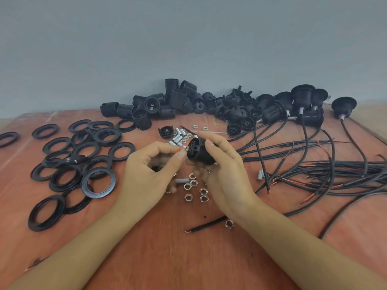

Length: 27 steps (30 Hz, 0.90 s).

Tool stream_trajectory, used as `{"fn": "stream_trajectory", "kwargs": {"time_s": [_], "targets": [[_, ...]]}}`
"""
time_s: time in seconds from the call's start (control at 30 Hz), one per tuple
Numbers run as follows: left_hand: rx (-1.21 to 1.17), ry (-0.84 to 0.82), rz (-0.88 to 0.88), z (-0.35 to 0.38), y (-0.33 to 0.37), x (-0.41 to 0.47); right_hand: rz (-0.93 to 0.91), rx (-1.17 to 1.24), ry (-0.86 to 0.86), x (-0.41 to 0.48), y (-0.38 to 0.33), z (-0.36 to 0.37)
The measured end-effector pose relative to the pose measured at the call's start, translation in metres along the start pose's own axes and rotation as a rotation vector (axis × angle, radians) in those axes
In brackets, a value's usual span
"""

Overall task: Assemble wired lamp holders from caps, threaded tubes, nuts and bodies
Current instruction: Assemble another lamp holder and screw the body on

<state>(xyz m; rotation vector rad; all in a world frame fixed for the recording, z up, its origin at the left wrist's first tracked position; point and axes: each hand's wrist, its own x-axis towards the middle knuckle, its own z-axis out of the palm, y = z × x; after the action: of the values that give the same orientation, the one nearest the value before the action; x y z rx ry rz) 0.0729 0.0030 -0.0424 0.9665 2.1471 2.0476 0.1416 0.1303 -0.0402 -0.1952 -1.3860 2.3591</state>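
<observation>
Seen from the head camera, the right hand (222, 170) grips a black lamp holder body (199, 152) above the wooden table (167, 254), slotted end facing left. The left hand (152, 164) pinches a thin red wire (181, 147) at that end. Metal nuts (193, 183) lie just beneath.

The left hand (150, 170) and the right hand (227, 170) are bare, and both forearms (83, 243) are uncovered too.
</observation>
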Motion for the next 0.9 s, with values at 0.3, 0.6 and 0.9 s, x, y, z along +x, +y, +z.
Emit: {"fn": "stream_trajectory", "kwargs": {"time_s": [0.3,0.6,0.9], "targets": [[-0.011,0.01,-0.039,-0.002,-0.004,-0.001,0.13,0.043,0.06,0.0,0.004,0.002],[0.072,-0.016,-0.004,-0.001,-0.001,-0.003,0.013,-0.151,0.034,-0.002,0.009,0.002],[-0.079,-0.087,-0.148,-0.004,0.003,-0.001,-0.076,-0.289,0.001,-0.002,0.012,-0.002]]}}
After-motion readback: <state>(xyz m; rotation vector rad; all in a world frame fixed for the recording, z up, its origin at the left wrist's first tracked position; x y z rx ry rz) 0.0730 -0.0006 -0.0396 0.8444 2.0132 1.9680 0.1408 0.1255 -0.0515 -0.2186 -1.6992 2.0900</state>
